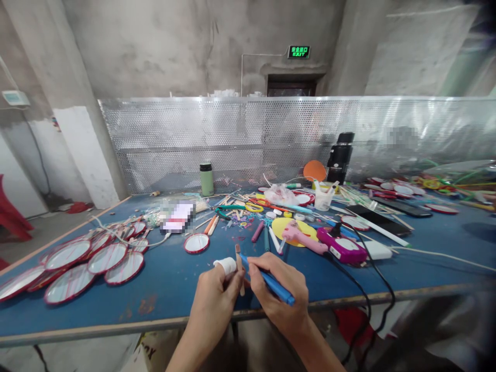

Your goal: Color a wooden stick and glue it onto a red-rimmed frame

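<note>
Wooden stick: the small wooden stick (pixel 239 268) was between the two hands, over the near part of the table (pixel 174 289); whether it touched the surface could not be told.
Stick's long axis: it ran nearly straight away from the person, its far end leaning slightly left and its near end slightly right.
Stick's ends: the far end, with a brownish patch, pointed toward the back of the table; the paler near end pointed back at the person, showing just below the left fingertips.
Left hand: the left hand (pixel 217 294), a white wrap (pixel 225 266) around one finger, had its grip pinched on the stick.
Right hand: the right hand (pixel 281 284) had its grip closed around a blue pen (pixel 279 290), held as for writing.
Pen's direction: its long axis slanted, the working end up and left at the stick, the back end down and right; exact contact was too small to tell.
Done: the brownish patch was the only distinct marking visible on the stick; whether it was ink was unclear.
Left: most of the visible wood looked plain, so work on this piece seemed underway rather than finished.
Nearby: red-rimmed discs (pixel 68 254) lay overlapping at left; a pink glue gun (pixel 302 237) lay at right, partly over a yellow disc (pixel 278 225).
</note>
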The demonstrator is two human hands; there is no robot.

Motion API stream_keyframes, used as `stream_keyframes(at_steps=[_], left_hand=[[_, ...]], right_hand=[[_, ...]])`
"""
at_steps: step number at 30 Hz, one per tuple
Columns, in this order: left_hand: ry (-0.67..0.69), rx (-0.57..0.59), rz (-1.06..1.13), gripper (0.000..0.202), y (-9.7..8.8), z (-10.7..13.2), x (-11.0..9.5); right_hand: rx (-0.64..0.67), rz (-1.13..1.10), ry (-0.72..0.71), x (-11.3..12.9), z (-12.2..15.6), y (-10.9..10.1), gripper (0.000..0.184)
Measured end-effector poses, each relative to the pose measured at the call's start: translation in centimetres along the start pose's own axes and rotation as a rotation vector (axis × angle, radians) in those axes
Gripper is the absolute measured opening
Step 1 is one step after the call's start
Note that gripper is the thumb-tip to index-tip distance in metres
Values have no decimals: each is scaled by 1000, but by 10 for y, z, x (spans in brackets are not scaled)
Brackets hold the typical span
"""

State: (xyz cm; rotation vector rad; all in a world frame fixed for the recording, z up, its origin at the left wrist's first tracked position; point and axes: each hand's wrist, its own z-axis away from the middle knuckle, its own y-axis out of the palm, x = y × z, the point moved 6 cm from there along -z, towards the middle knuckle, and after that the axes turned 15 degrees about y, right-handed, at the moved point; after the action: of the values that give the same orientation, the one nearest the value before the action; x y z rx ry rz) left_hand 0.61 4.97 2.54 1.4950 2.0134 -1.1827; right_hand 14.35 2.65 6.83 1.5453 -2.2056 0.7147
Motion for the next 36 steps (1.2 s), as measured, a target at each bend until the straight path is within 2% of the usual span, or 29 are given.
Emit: stream_keyframes(at_steps=[36], left_hand=[[10, -3, -11, 32, -1, -1, -2]], right_hand=[[8, -4, 6, 1, -1, -1, 13]])
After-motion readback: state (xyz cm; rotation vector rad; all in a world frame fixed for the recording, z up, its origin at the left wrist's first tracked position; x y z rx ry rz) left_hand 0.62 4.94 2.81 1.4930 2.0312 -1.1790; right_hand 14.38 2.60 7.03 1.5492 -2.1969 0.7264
